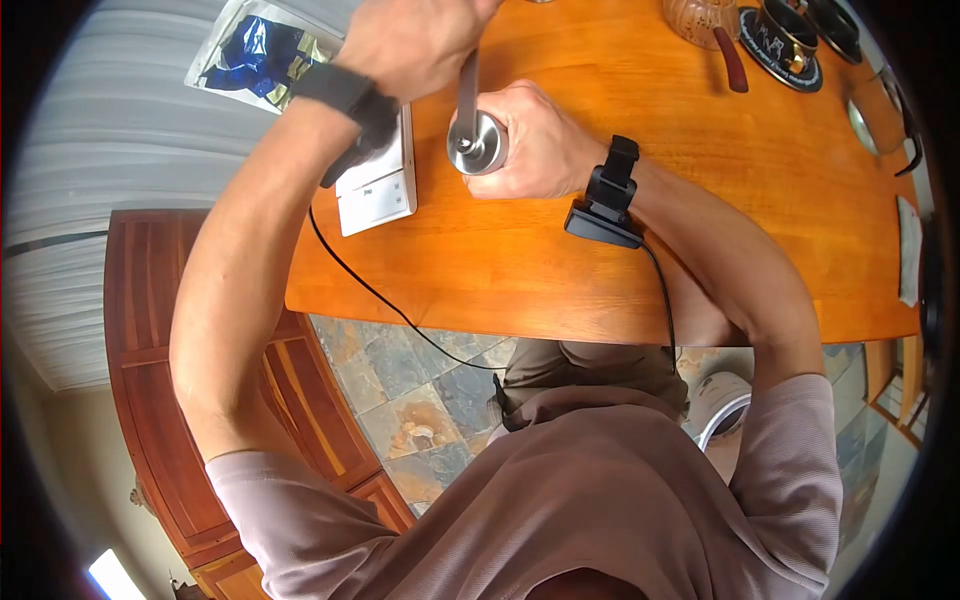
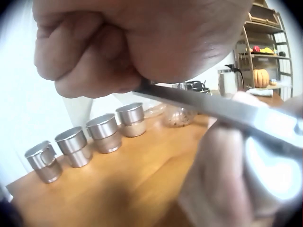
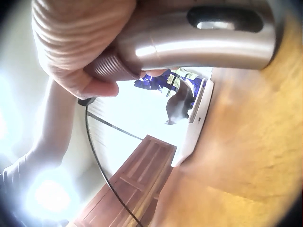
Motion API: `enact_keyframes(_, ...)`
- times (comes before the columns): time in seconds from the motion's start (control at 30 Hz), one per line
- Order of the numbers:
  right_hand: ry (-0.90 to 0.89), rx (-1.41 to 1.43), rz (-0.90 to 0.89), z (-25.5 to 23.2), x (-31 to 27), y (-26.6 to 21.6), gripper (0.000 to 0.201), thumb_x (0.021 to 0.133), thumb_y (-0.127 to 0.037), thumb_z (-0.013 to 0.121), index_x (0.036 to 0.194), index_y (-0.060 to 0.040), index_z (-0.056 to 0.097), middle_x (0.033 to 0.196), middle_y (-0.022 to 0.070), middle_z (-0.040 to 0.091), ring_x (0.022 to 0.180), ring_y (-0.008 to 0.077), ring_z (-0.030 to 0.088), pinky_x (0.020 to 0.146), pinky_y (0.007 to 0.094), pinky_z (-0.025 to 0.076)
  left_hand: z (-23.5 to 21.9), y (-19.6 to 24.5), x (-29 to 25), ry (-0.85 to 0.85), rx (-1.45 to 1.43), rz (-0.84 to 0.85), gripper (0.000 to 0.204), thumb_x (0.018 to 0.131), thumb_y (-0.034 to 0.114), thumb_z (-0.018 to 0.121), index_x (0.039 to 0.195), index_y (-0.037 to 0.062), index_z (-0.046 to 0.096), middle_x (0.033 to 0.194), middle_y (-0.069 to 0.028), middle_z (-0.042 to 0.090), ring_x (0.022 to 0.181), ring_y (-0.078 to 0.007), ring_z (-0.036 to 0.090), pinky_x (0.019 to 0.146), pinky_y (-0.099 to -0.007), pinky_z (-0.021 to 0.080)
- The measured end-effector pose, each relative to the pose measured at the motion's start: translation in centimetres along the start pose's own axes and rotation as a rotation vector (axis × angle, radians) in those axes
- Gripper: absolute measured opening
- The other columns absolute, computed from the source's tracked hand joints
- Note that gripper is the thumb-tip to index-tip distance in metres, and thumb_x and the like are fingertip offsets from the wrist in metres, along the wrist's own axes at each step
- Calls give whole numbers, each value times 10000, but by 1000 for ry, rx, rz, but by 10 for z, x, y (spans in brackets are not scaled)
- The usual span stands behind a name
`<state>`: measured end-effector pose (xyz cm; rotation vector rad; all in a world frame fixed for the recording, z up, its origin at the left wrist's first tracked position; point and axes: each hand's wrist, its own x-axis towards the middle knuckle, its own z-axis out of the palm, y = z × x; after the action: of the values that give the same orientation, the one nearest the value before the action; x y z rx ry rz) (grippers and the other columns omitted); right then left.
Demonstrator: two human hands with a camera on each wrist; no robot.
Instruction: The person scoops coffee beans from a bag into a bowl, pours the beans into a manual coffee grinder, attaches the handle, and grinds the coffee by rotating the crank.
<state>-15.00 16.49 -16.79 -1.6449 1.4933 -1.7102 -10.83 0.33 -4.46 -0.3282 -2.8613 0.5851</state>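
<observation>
A steel hand coffee grinder (image 1: 480, 150) stands near the middle of the wooden table (image 1: 600, 280). My right hand (image 1: 540, 140) wraps round its body. In the right wrist view the steel body (image 3: 199, 49) shows a dark oval window and a ribbed brown band (image 3: 113, 66) under the fingers. A flat metal crank (image 1: 468, 95) reaches from the grinder's top to my left hand (image 1: 415, 40). The left wrist view shows that hand's fingers (image 2: 90, 52) curled at the crank's outer end, with the knob hidden inside them.
Left of the grinder lies a white scale (image 1: 380, 205), with a blue-patterned bag (image 1: 255, 55) behind. Several steel cups (image 2: 103, 127) stand in a row. A glass server (image 1: 697, 20) and a black cup (image 1: 785, 40) on a saucer are at the far right. A cable (image 1: 360, 285) trails from the left wrist.
</observation>
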Motion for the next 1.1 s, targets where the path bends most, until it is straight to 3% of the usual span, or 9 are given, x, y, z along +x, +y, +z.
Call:
enact_keyframes(0.13,-24,-98,-186,6,3,9,160,789,-115,726,836,-13,612,725,31,637,625,132,573,584,303,464,-32,54,20,165,92,80,471,1099,292,455,723,29,564,558,-111,527,493,-264,548,450,-418,437)
enact_keyframes(0.23,-55,-47,-186,5,5,11,141,826,-134,700,842,-19,621,732,21,642,634,125,571,589,302,473,-74,115,21,-302,-9,-100,476,1098,314,446,752,19,586,573,-144,553,519,-295,585,472,-419,474)
enact_keyframes(0.3,-88,-1,-191,2,7,11,136,863,-153,675,849,-26,629,739,12,646,643,118,570,593,301,482,-58,134,-8,83,10,-99,468,1007,452,585,719,83,570,497,-99,486,493,-294,586,414,-405,428)
enact_keyframes(0.43,-113,71,-189,-2,10,13,171,936,-190,624,861,-38,647,754,-8,654,661,104,567,602,299,500,-52,157,-64,200,-11,-82,467,967,500,664,759,123,480,549,3,458,394,-128,418,357,-308,329)
enact_keyframes(0.57,54,159,-32,-4,10,20,229,708,-157,807,825,-7,680,732,122,691,627,192,609,627,335,505,-40,153,-121,16,-56,-236,434,1008,457,613,763,125,476,527,-4,442,393,-149,435,366,-323,352)
enact_keyframes(0.6,6,111,21,-7,9,13,184,751,-75,776,887,-14,666,779,15,662,725,84,585,681,267,494,-43,144,-132,-92,-98,-308,388,1042,389,552,776,112,492,504,-63,450,404,-219,483,389,-371,370)
enact_keyframes(0.8,92,181,100,-3,8,17,163,746,-86,769,849,-28,657,745,-15,622,691,74,549,634,256,453,-19,81,-145,-108,-169,-517,394,1096,335,410,849,60,545,583,-233,503,562,-477,541,534,-537,415)
enact_keyframes(1.03,86,192,110,0,4,7,267,686,-182,775,828,19,671,720,94,669,660,173,595,648,320,496,20,14,-98,-9,-248,-524,489,1091,404,418,876,8,608,727,-278,632,750,-498,619,677,-561,485)
enact_keyframes(1.1,103,175,74,-2,5,8,164,729,-107,755,795,-40,622,696,-21,584,643,84,519,605,267,432,24,0,-79,-73,-211,-469,512,1089,413,423,860,-4,614,744,-272,640,784,-491,622,696,-557,488)
